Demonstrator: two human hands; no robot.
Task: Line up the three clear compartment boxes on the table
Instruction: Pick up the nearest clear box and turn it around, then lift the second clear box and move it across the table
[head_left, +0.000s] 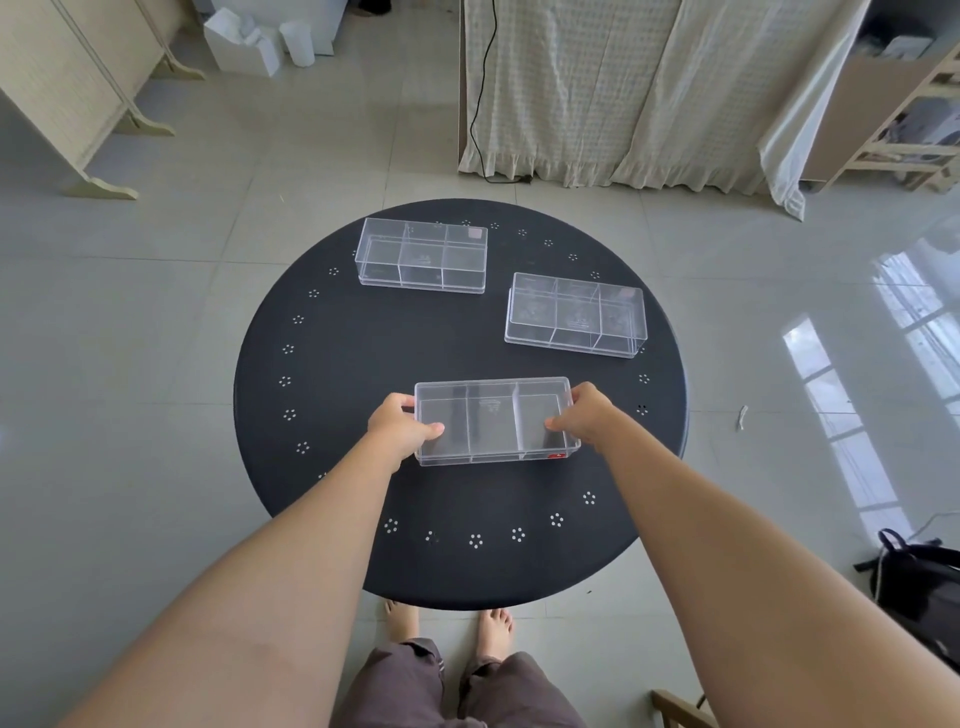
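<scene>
Three clear compartment boxes lie on a round black table (337, 364). The near box (493, 422) sits at the table's middle front, long side facing me, with a red sticker at its lower right corner. My left hand (397, 425) grips its left end and my right hand (584, 418) grips its right end, thumbs on the near side. A second box (422, 255) rests at the far left of the table. The third box (575, 315) lies at the right, slightly turned. Each has three compartments and all look empty.
The table has small white hole patterns around its rim. Beyond it are a tiled floor, a curtain with a black cable (480, 104), a folding screen (67, 88) at far left and a black bag (919, 582) on the floor at right. My bare feet show under the table's near edge.
</scene>
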